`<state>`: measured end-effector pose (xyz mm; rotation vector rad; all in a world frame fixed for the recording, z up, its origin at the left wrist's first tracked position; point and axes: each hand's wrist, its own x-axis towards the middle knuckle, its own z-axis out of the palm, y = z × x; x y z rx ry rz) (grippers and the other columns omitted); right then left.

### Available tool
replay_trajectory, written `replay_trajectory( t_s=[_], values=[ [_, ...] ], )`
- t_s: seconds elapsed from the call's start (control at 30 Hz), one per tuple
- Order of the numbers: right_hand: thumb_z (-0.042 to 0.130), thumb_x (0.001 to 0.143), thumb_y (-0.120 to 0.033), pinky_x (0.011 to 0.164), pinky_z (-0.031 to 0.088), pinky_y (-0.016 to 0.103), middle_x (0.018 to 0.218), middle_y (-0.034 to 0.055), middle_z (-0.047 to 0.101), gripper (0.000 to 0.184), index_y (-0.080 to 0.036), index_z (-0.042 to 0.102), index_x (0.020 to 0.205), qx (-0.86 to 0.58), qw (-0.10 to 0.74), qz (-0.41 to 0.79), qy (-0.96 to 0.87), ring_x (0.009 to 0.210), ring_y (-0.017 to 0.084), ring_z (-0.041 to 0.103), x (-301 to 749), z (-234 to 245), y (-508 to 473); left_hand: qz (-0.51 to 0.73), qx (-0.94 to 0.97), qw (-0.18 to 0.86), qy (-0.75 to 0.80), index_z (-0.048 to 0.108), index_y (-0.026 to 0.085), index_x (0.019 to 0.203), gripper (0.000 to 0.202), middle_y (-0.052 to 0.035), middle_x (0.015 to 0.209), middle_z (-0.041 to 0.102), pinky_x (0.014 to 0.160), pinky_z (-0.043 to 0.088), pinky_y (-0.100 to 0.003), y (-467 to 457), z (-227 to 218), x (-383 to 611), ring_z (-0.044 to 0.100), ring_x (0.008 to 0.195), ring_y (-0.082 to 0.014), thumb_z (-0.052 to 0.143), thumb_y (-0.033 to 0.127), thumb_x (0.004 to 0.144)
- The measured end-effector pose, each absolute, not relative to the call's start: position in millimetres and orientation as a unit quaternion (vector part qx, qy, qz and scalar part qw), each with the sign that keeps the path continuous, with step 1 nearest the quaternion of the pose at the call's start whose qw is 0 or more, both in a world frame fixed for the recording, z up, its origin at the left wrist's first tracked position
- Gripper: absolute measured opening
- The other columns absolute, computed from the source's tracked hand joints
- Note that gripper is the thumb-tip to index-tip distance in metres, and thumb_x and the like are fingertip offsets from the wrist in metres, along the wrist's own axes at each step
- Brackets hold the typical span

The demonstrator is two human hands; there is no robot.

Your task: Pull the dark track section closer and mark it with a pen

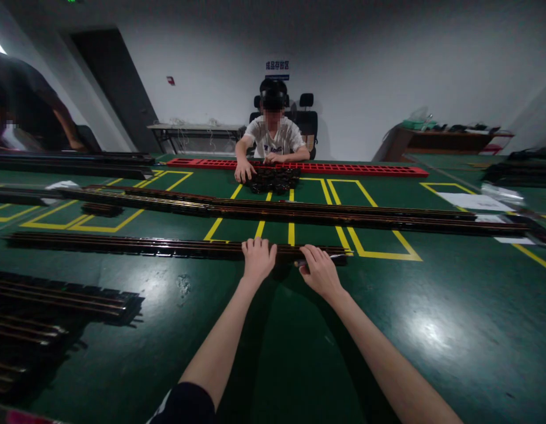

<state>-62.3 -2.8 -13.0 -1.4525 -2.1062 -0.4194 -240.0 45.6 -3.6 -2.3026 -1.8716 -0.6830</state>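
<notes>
Hands at the near rail. Left hand (257, 257) lies palm down on the long dark strip (123, 244), fingers curled over its far edge, gripping it near the right end. Right hand (319, 271) sits just beside, at the strip's right tip, fingers closed around a thin pale tool (337, 256); cannot tell what kind of tool it is. The 2 hands are close together but not touching. Both forearms reach forward from the bottom of the view.

Strip runs left to right across the green table (432, 330), from far left to about the table's middle, ending over a yellow floor-style marking (379, 254).

Beyond it, a longer bundle of dark rails (299, 211) spans nearly the whole table width. Stack of similar dark strips (56, 300) lies at the near left edge. Short dark piece (100, 208) sits at far left between the 2 long runs.

Across the table, a seated person in a white shirt (273, 138) has both hands on a pile of small black parts (273, 179). Long red tray (343, 168) lies along the far edge just behind that pile. White sheets of paper (471, 201) rest at the right. Another person's arm (63, 121) shows at the upper left, well apart from the rest.
</notes>
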Motion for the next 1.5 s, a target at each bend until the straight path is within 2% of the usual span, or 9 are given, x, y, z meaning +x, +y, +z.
replay_trajectory(
  t_s=[0.23, 0.33, 0.53, 0.63, 0.77, 0.9, 1.23, 1.4, 1.5],
  values=[
    [0.048, 0.089, -0.026, 0.071, 0.048, 0.032, 0.112, 0.0114, 0.066, 0.029, -0.014, 0.059, 0.113, -0.637, 0.237, -0.164, -0.715, 0.091, 0.022, 0.063, -39.1, -14.0, -3.8, -0.277, -0.853, -0.042, -0.441, 0.054, 0.016, 0.122, 0.039, -0.0067, 0.123, 0.06, 0.106, 0.035, -0.038, 34.3, -13.2, -201.9, 0.051, 0.118, -0.0175, 0.025, 0.023, 0.096],
    [0.048, 0.09, -0.029, 0.068, 0.045, 0.029, 0.106, 0.0098, 0.068, 0.027, -0.015, 0.06, 0.109, -0.65, 0.207, -0.171, -0.711, 0.088, 0.021, 0.063, -27.4, -9.2, -5.2, -0.304, -0.831, -0.026, -0.466, 0.054, 0.016, 0.122, 0.039, -0.0073, 0.131, 0.056, 0.11, 0.03, -0.04, 40.8, -16.0, -223.2, 0.044, 0.128, -0.0181, 0.026, 0.023, 0.096],
    [0.047, 0.091, -0.032, 0.064, 0.038, 0.028, 0.103, 0.0079, 0.069, 0.026, -0.017, 0.062, 0.107, -0.672, 0.178, -0.213, -0.686, 0.086, 0.021, 0.061, -4.9, -9.3, -5.6, -0.31, -0.716, 0.037, -0.625, 0.062, 0.014, 0.113, 0.038, -0.0125, 0.122, 0.061, 0.111, 0.022, -0.05, 64.9, -19.6, -312.7, 0.046, 0.124, -0.0262, 0.032, 0.027, 0.093],
    [0.046, 0.09, -0.033, 0.06, 0.037, 0.029, 0.105, 0.0086, 0.069, 0.028, -0.019, 0.061, 0.109, -0.712, 0.177, -0.221, -0.643, 0.08, 0.02, 0.06, 5.3, -12.1, -10.1, -0.275, -0.716, 0.024, -0.641, 0.065, 0.02, 0.108, 0.037, -0.0111, 0.113, 0.062, 0.102, 0.033, -0.047, 72.9, -18.5, -338.4, 0.05, 0.112, -0.0261, 0.033, 0.031, 0.093],
    [0.05, 0.086, -0.03, 0.063, 0.042, 0.029, 0.111, 0.0094, 0.066, 0.029, -0.018, 0.061, 0.11, -0.741, 0.215, -0.206, -0.603, 0.085, 0.021, 0.06, 9.8, -13.4, -15.0, -0.239, -0.737, 0.0, -0.631, 0.067, 0.024, 0.099, 0.038, -0.0104, 0.109, 0.059, 0.095, 0.036, -0.049, 75.8, -14.9, -327.9, 0.047, 0.105, -0.0276, 0.031, 0.038, 0.093],
    [0.05, 0.086, -0.044, 0.065, 0.046, 0.03, 0.115, 0.0106, 0.064, 0.04, -0.015, 0.06, 0.112, -0.716, 0.254, -0.202, -0.618, 0.091, 0.023, 0.061, -1.8, -12.3, -10.9, -0.22, -0.75, -0.023, -0.623, 0.066, 0.023, 0.095, 0.037, -0.01, 0.109, 0.057, 0.095, 0.033, -0.051, 72.6, -10.9, -298.9, 0.044, 0.104, -0.0281, 0.031, 0.036, 0.093],
    [0.047, 0.09, -0.042, 0.067, 0.048, 0.029, 0.115, 0.0088, 0.067, 0.037, -0.018, 0.064, 0.112, -0.664, 0.251, -0.193, -0.678, 0.088, 0.02, 0.065, -50.1, -17.8, 10.2, -0.249, -0.829, -0.047, -0.499, 0.055, 0.023, 0.12, 0.035, -0.0076, 0.119, 0.057, 0.098, 0.033, -0.05, 54.0, -13.4, -219.9, 0.046, 0.105, -0.0265, 0.035, 0.032, 0.093],
    [0.047, 0.09, -0.042, 0.062, 0.044, 0.027, 0.11, 0.0069, 0.068, 0.033, -0.02, 0.066, 0.106, -0.685, 0.221, -0.186, -0.669, 0.082, 0.018, 0.064, -29.9, -12.4, 6.4, -0.265, -0.851, -0.101, -0.441, 0.044, 0.021, 0.132, 0.039, -0.0059, 0.128, 0.057, 0.105, 0.033, -0.043, 53.8, -13.7, -216.2, 0.049, 0.116, -0.0193, 0.031, 0.025, 0.095],
    [0.047, 0.09, -0.04, 0.06, 0.042, 0.027, 0.109, 0.0055, 0.069, 0.03, -0.021, 0.065, 0.106, -0.697, 0.2, -0.188, -0.662, 0.081, 0.019, 0.062, -11.3, -9.1, 2.0, -0.282, -0.841, -0.065, -0.457, 0.046, 0.019, 0.131, 0.039, -0.0075, 0.132, 0.054, 0.11, 0.029, -0.043, 60.0, -15.7, -237.2, 0.044, 0.125, -0.02, 0.034, 0.03, 0.095]
  ],
)
